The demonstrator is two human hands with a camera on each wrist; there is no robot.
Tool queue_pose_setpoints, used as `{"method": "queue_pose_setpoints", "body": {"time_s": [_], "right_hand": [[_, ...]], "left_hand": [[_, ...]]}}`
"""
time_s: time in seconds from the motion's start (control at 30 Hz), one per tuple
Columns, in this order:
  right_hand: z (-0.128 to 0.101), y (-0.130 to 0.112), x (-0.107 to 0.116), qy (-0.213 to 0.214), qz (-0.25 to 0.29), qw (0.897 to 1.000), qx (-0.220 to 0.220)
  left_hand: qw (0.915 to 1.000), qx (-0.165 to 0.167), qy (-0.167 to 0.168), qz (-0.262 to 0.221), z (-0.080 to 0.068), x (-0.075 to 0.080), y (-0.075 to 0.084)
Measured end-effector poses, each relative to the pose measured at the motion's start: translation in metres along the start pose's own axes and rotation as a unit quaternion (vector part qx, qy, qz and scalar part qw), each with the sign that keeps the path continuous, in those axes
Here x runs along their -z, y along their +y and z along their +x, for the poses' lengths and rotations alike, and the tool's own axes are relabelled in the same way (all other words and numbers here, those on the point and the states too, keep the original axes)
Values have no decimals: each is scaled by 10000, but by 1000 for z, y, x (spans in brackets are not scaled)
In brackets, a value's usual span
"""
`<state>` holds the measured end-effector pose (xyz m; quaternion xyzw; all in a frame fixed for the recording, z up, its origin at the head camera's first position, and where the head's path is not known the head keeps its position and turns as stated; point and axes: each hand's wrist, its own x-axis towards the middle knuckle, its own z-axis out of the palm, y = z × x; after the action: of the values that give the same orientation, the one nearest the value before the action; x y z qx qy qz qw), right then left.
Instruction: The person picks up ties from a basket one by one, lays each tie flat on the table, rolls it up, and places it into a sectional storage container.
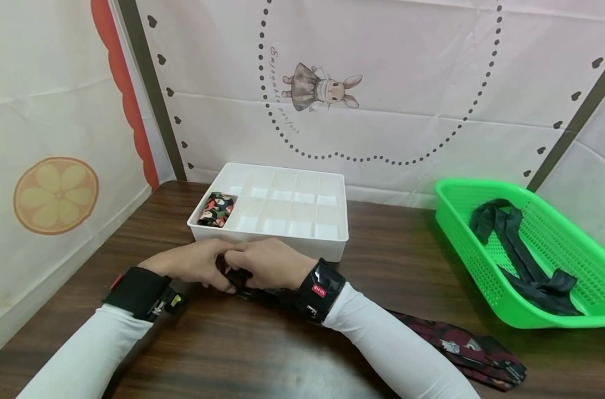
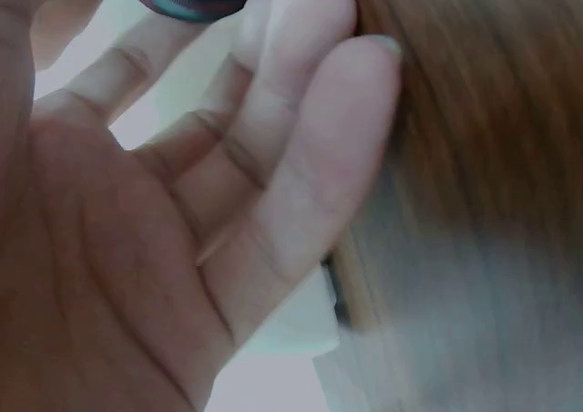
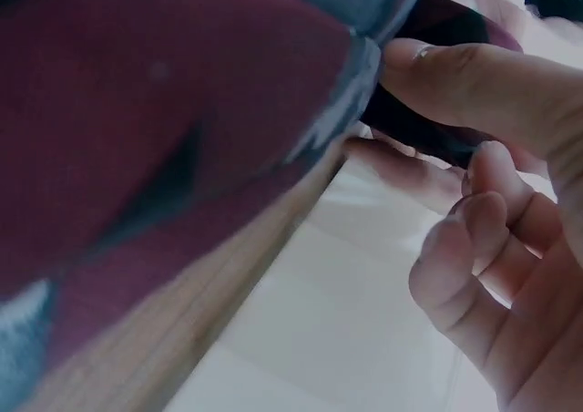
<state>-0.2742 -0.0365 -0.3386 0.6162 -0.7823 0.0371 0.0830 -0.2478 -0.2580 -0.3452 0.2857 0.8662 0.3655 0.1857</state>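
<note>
Maroon patterned tie (image 1: pixel 432 331) on bench (image 1: pixel 262 354), tail trailing right beneath the right forearm. Left grip (image 1: pixel 197 263) and right grip (image 1: pixel 272 260) both pinch the small dark roll at its near end. Step judged: rolling. Advisable: keep turns tight, side edges flush, light tension on the tail; forearm weight could drag it askew. Box (image 1: pixel 322 249) wall stands just beyond the knuckles; wood shows on the near side, so slack is better worked bodyward. Basket (image 1: pixel 474 271) bounds the right.
</note>
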Motion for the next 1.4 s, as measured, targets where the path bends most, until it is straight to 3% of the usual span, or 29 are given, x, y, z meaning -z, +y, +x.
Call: {"method": "queue_pose_setpoints", "body": {"time_s": [0.13, 0.23, 0.37, 0.53, 0.63, 0.83, 0.97, 1.2, 1.4], "right_hand": [[-1, -1, 5, -243, 430, 9986, -184], [-3, 0, 10, -479, 611, 9965, -322], [-3, 0, 6, -415, 248, 9986, -219], [-2, -3, -2, -103, -101, 9997, -180], [-2, -4, -1, -129, -109, 9996, -204], [-5, -5, 9, -635, -50, 9973, -361], [-5, -4, 10, -578, -191, 9977, -304], [-5, 4, 3, -268, -7, 9990, -343], [-5, 2, 11, -545, 67, 9981, -279]], "left_hand": [[10000, 33, -20, 20, 2, -2, 1], [9992, -73, 5, 390, 4, -1, 2], [9972, -256, 28, 703, 5, 1, 3], [9998, -28, -156, 151, 2, 0, 4], [9998, 26, -191, -50, 2, -2, 4], [9996, 146, -73, 210, 7, -7, 10], [9992, 304, -40, 261, 9, -7, 12], [9998, 198, -28, 51, 7, -7, 10], [9994, 296, 130, 77, 9, -8, 10]]}}
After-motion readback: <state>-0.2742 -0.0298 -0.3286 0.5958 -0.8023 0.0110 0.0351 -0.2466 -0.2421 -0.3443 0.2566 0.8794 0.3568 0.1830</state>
